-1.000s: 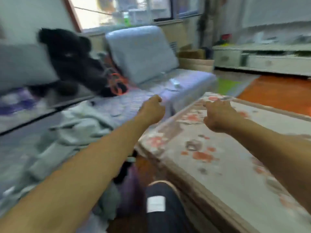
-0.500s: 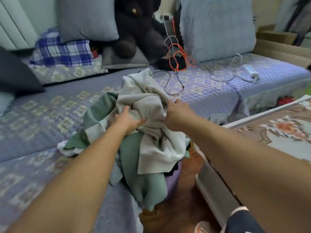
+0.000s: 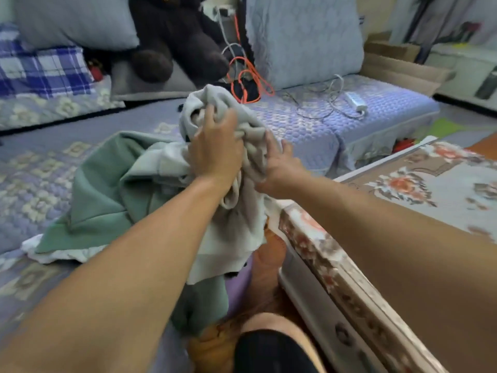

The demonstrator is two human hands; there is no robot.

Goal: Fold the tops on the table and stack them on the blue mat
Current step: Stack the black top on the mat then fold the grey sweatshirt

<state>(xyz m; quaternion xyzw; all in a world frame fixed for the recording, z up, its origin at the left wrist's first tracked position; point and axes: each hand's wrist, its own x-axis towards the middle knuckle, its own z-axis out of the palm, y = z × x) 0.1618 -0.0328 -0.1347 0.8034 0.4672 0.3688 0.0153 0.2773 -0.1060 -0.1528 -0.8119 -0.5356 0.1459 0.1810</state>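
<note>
Down at the bottom edge a bare knee in a dark garment (image 3: 271, 351) pokes in, and just right of it runs the low counter with the floral-patterned cloth cover (image 3: 435, 189), its near edge blurred. Both bare forearms reach forward over the gap. The left hand (image 3: 215, 152) has its grip clamped on a bunched pale grey fabric top (image 3: 236, 232), fingers curled into the cloth, lifting it so the lower part hangs loose above the floor. The right hand (image 3: 279, 162) is just beside it, fingers spread fairly straight and pressed against the same grey bundle from the right, not closed around it. Under and left of the grey top lies a crumpled green fabric top (image 3: 107, 195), spread on the purple quilted sofa seat (image 3: 309, 130), one end trailing off the front. Further back on the seat: a tangle of orange cable (image 3: 250, 79) and a white power strip with its cord (image 3: 356, 102). Against the backrest sit a dark plush bear (image 3: 177, 39), a blue-and-white checked cloth (image 3: 43, 71) and pale blue cushions (image 3: 301, 36).
</note>
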